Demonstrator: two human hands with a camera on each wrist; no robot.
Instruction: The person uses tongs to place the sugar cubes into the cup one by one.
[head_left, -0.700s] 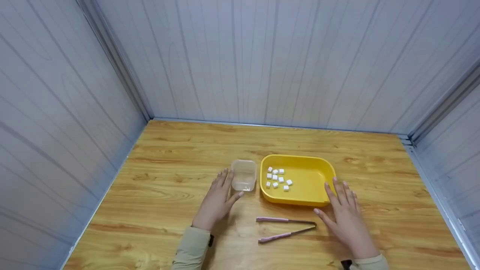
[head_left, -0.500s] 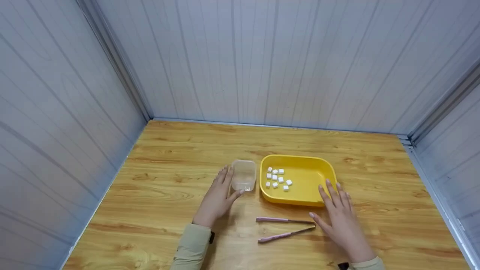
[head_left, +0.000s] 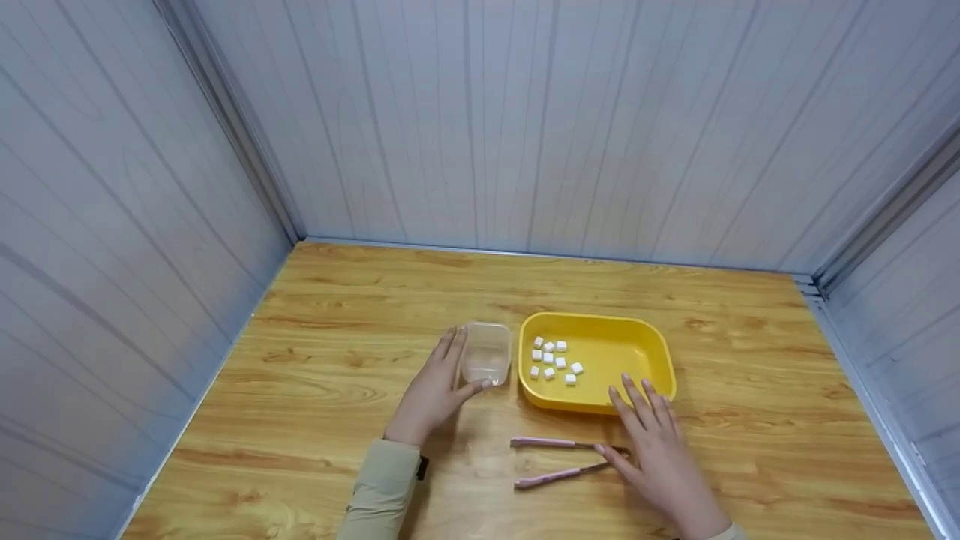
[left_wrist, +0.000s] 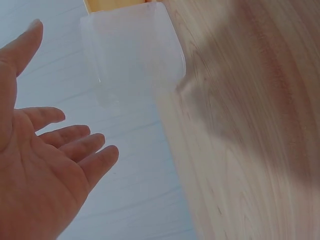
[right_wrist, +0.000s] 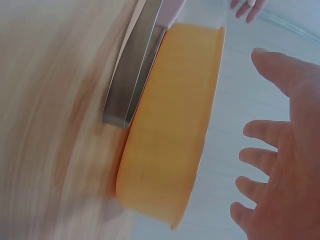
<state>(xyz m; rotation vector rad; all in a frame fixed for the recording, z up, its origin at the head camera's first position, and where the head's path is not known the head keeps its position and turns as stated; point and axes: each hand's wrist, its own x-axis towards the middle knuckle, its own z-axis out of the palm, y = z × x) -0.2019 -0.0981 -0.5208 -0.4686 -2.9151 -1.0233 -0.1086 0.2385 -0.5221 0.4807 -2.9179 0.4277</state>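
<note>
In the head view my left hand [head_left: 431, 394] is beside a small clear plastic container [head_left: 486, 354], fingers along its left side and thumb near its front corner. The left wrist view shows that hand [left_wrist: 55, 155] with spread fingers and nothing in them. My right hand [head_left: 656, 457] hovers over the near right part of a yellow tray [head_left: 630, 330] and overlaps the bend of the tongs [head_left: 551, 478], whose pink-handled arms lie spread on the table. Several white cubes [head_left: 548, 358] sit in the tray's left part. In the right wrist view the fingers of the right hand [right_wrist: 285, 150] are extended and hold nothing.
The wood-grain table [head_left: 300, 420] carries all these things. Pale panel walls [head_left: 480, 127] enclose it at the back, left and right. The clear container stands just left of the yellow tray, and the tongs lie in front of the tray.
My right hand has moved left and toward me, from the tray's right edge to over the bend of the tongs. The left hand has stayed almost still beside the clear container.
</note>
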